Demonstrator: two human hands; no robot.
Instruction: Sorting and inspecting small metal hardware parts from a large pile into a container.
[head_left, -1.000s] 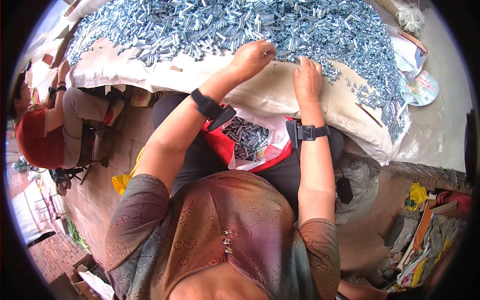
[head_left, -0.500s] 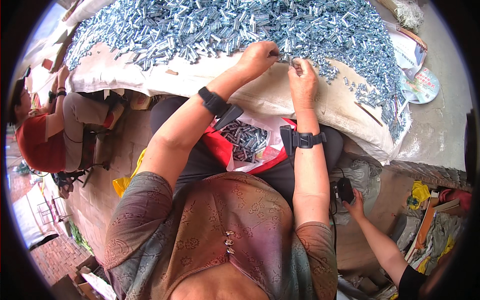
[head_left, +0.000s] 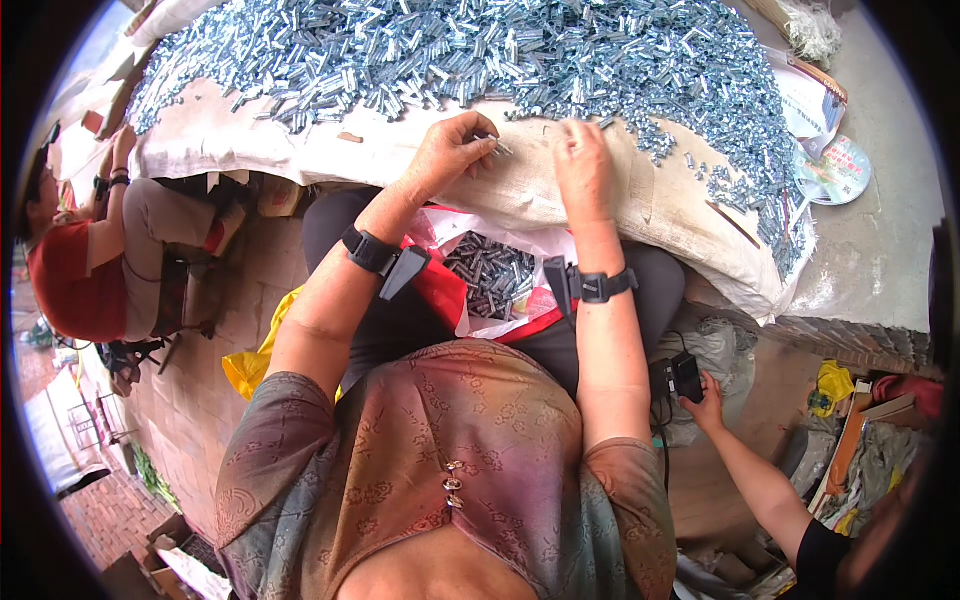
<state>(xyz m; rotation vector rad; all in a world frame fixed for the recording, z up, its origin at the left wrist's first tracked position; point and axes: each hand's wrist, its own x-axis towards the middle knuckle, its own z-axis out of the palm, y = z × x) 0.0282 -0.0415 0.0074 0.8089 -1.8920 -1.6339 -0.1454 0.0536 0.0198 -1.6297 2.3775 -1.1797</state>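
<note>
**Hands at edge of metal-parts heap**

The left hand [head_left: 447,155] rests on the cloth [head_left: 640,200] at the near edge of the heap [head_left: 480,50]. Its fingers are pinched together on a small part [head_left: 503,148], a short, slim, silvery piece that juts out to the right of the fingertips. The part's finer shape is too small to tell.

The right hand [head_left: 583,168] lies just beside the left, palm down on the cloth, fingers curled under at the heap's edge. Whether it grips anything cannot be told; the fingertips are hidden by the back of the hand.

The heap is made up of many short, bright, blue-grey metal pieces, alike in length, lying in every direction. It covers the far part of the pale cloth and thins out to loose strays toward the right.

Each wrist bears a black strap. Below the hands, in the person's lap, an open bag [head_left: 520,250], white with a red rim, holds a darker lot of similar pieces [head_left: 490,275].

At the left a seated person in a red top [head_left: 70,290] works at the same cloth. At the lower right another person's hand [head_left: 706,400] holds a small black device [head_left: 685,375].
</note>
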